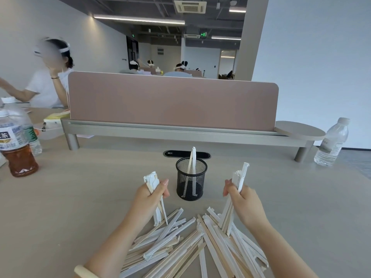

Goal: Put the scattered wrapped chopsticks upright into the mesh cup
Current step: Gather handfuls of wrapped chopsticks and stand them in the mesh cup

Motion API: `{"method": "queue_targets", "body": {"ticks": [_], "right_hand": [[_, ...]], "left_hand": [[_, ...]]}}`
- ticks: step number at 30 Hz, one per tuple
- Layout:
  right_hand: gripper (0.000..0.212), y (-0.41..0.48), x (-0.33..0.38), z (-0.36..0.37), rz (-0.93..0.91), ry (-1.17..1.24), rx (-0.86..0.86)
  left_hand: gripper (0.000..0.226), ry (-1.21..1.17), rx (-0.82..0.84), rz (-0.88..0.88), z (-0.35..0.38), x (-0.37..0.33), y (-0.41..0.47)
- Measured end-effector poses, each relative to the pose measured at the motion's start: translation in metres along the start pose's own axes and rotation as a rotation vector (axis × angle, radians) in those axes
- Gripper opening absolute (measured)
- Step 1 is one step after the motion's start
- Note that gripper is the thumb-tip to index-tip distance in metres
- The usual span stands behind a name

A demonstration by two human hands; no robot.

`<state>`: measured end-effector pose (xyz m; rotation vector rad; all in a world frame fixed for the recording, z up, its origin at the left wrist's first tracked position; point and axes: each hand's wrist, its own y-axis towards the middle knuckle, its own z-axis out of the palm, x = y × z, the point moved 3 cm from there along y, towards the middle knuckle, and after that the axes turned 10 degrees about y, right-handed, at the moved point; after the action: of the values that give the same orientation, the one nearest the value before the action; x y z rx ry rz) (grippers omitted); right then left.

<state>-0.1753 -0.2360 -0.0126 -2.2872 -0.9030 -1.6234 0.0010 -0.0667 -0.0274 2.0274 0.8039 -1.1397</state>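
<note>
While both forearms reach forward, left hand (149, 194) and right hand (244, 199) each clench an upright bundle of chopsticks either side of the mesh cup (191, 179); pile (190, 247) lies on table (80, 197) below.

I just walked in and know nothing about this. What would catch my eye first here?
Probably the two hands near the middle, the left hand and right hand, each gripping a bundle of wrapped chopsticks upright. Between them stands a black mesh cup with only a couple of chopsticks inside. In front of it, nearest the camera, a big scattered pile of wrapped chopsticks covers the table.
</note>
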Motion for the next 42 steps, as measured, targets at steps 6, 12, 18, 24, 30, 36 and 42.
{"method": "queue_targets", "body": {"ticks": [6, 12, 18, 24, 30, 36, 42], "right_hand": [[0.041, 0.033, 0.045, -0.020, -0.004, 0.443, -0.188], [0.037, 0.091, 0.063, 0.018, 0.034, 0.581, -0.204], [0.038, 0.106, 0.038, 0.052, 0.062, 0.387, -0.146], [0.042, 0.105, 0.025, 0.064, 0.038, 0.176, -0.034], [0.020, 0.098, 0.023, 0.067, -0.019, 0.167, 0.040], [0.035, 0.094, 0.024, 0.064, -0.014, 0.187, -0.018], [0.025, 0.088, 0.017, 0.064, -0.035, 0.236, 0.003]], "left_hand": [[0.041, 0.153, -0.041, 0.085, -0.006, 0.000, -0.001], [0.038, 0.155, -0.030, 0.068, -0.004, 0.008, 0.000], [0.039, 0.137, -0.055, 0.022, -0.004, 0.012, 0.003], [0.040, 0.105, -0.057, 0.031, -0.004, 0.010, 0.003], [0.045, 0.105, -0.059, 0.019, -0.005, 0.013, 0.003], [0.046, 0.098, -0.055, 0.016, -0.006, 0.009, 0.001], [0.037, 0.096, -0.054, 0.007, -0.012, 0.006, 0.002]]}}
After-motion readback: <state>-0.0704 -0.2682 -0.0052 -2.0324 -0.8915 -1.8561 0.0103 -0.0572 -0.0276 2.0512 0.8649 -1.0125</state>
